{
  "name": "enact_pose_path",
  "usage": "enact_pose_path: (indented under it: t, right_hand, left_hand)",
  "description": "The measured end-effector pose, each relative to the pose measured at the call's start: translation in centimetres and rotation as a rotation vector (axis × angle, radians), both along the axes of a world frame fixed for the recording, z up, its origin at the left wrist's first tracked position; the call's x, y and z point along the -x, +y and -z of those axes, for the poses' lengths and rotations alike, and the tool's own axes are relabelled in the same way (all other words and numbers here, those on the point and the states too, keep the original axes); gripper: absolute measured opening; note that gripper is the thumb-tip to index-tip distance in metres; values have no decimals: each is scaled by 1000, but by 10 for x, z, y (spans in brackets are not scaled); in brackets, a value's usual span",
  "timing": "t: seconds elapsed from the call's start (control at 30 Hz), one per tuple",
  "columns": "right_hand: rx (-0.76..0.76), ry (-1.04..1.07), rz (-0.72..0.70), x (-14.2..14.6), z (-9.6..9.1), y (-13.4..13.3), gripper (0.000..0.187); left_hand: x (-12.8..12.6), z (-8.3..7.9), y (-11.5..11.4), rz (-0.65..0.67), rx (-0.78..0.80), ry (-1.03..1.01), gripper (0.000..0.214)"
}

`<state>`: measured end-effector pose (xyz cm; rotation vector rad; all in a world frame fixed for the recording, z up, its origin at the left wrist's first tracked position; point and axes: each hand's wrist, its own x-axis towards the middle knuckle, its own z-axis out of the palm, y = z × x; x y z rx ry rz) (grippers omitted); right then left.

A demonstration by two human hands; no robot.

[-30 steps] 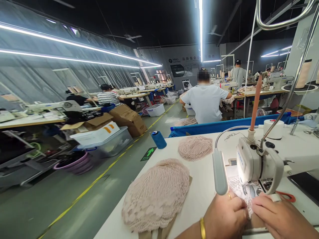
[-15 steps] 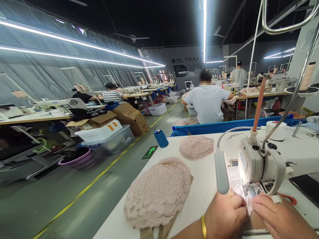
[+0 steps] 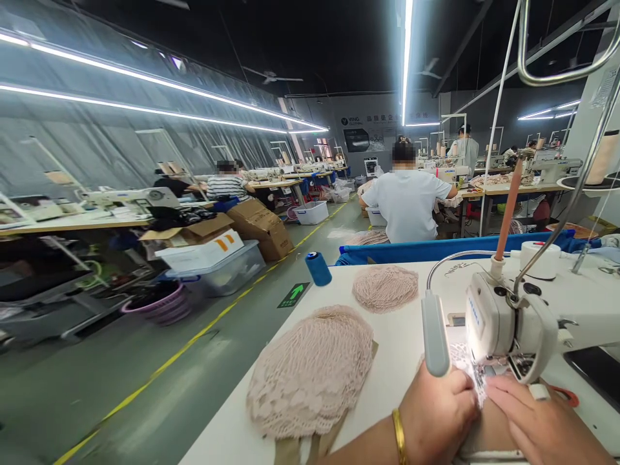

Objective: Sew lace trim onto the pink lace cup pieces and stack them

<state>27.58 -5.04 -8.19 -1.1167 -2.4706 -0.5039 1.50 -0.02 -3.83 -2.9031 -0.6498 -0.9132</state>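
My left hand (image 3: pixel 438 413), with a gold bangle at the wrist, is curled closed and presses a small piece of pale lace (image 3: pixel 469 371) down on the table just left of the needle of the white sewing machine (image 3: pixel 513 323). My right hand (image 3: pixel 530 423) lies on the same lace piece from the right, fingers together, right under the machine head. The machine's grey lamp (image 3: pixel 434 332) hangs over my left knuckles. A large stack of pink lace pieces (image 3: pixel 312 371) lies to the left of my hands.
A smaller pink lace stack (image 3: pixel 386 287) and a blue thread cone (image 3: pixel 318 268) sit farther back on the white table (image 3: pixel 387 381). A person in a white shirt (image 3: pixel 407 203) sits ahead. Boxes (image 3: pixel 259 226) and bins line the aisle at left.
My view has shifted slightly left and down. Both hands stay on the lace under the needle and have edged it a little farther in.
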Motion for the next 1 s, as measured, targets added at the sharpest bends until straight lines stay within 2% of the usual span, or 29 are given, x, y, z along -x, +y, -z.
enact_pose_path:
  t: [0.2, 0.3, 0.4, 0.5, 0.53, 0.6, 0.67, 0.7, 0.77, 0.83, 0.9, 0.93, 1.0]
  right_hand:
    - [-3, 32, 17, -5, 9, 2, 61]
    - [-22, 90, -9, -3, 5, 3, 62]
    - [-33, 129, -130, 8, -6, 1, 58]
    - [47, 80, -234, 16, -14, 0, 53]
    - [70, 45, -220, 14, -15, 0, 52]
    - [56, -29, -97, 3, -16, 2, 47]
    - [-61, -66, 85, -12, -17, 3, 37]
    - [-109, -45, 116, -17, -18, 3, 30]
    - [-132, 71, 153, -20, -25, -1, 27]
    - [-44, 174, 42, -10, -35, -8, 32]
    - [58, 122, -79, 1, -43, -13, 31]
    - [90, 88, -92, 5, -45, -15, 31]
    - [57, 84, -14, 4, -45, -13, 30]
  left_hand:
    - [0, 5, 0, -7, -5, -6, 20]
    - [4, 8, 2, 8, 57, 8, 14]
    - [9, 1, 4, 20, 170, -32, 8]
    - [15, -13, 6, -72, 227, -51, 14]
    - [17, -17, 6, -114, 226, -37, 14]
    - [20, -25, 6, -165, 218, 17, 15]
    - [22, -30, 5, -141, 225, 63, 30]
    - [23, -32, 5, -114, 233, 64, 34]
    - [23, -33, 6, -58, 239, 30, 25]
    - [23, -32, 9, -31, 209, 2, 10]
    - [23, -27, 12, -61, 174, 24, 13]
    - [24, -24, 13, -97, 169, 43, 11]
    - [25, -17, 14, -167, 185, 72, 7]
